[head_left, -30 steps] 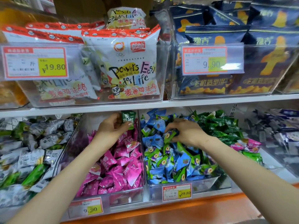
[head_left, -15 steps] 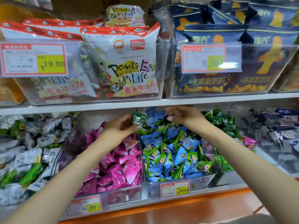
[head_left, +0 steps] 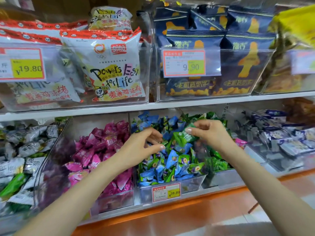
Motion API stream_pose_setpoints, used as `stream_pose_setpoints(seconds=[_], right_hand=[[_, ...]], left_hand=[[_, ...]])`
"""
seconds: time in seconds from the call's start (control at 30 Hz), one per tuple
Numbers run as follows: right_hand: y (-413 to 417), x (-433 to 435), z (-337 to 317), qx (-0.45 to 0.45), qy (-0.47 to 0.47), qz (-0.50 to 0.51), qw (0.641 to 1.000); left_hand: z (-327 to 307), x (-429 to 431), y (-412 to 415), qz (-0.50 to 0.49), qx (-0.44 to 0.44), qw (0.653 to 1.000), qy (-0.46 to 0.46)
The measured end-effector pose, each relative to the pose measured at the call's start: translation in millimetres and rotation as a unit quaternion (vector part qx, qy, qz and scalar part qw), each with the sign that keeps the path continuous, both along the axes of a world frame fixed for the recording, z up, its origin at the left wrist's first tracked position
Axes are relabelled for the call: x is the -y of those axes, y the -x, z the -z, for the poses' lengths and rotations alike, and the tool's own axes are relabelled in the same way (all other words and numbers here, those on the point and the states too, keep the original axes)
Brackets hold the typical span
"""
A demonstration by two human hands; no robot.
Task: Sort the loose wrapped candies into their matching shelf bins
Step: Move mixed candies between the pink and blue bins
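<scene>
Your right hand (head_left: pixel 211 133) pinches the green wrapped candy (head_left: pixel 187 136) by its wrapper above the blue-candy bin (head_left: pixel 192 184), left hand (head_left: pixel 143 147) spread empty; loosen that thin pinch and it could drop short of the green-candy bin (head_left: pixel 223 178)!

green candy (head_left: pixel 187 137) — motion-blurred | left price tag (head_left: pixel 22 64) — cut by edge
</scene>
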State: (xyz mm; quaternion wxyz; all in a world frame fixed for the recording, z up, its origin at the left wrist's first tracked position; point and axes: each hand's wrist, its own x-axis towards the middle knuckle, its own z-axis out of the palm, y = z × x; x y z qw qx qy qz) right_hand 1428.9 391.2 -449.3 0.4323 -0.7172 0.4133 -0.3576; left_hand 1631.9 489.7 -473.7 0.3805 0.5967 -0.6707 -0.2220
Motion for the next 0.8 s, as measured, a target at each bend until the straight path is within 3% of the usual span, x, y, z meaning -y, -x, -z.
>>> stream_pose_setpoints(seconds=[0.13,0.2,0.27,0.33,0.4,0.57,0.7,0.8], right_hand=[[50.6,33.8,9.9,-0.053,0.065,0.151,0.985],[67.3,47.3,22.4,-0.118,0.053,0.172,0.977],[73.0,53.3,33.1,-0.127,0.021,0.182,0.975],[72.8,51.9,36.5,-0.165,0.049,0.19,0.966],[70.8,47.1,34.0,-0.205,0.094,0.179,0.958],[70.8,35.7,26.3,-0.183,0.152,0.094,0.967],[68.9,26.6,28.0,-0.254,0.155,-0.009,0.955],[69.1,31.6,33.8,-0.286,0.187,0.017,0.94]], left_hand=[[3.1,2.1,-3.4,0.033,0.134,0.99,-0.018],[7.4,6.5,2.4,0.082,0.171,0.982,-0.02],[13.7,12.8,12.2,0.126,0.235,0.964,-0.015],[20.5,20.6,21.1,0.142,0.311,0.94,-0.015],[24.0,27.6,26.5,0.132,0.372,0.919,-0.014],[19.4,43.0,24.2,0.08,0.47,0.879,-0.012],[12.3,56.1,7.3,0.033,0.484,0.873,-0.047],[7.5,62.4,0.6,0.014,0.492,0.869,-0.054]])
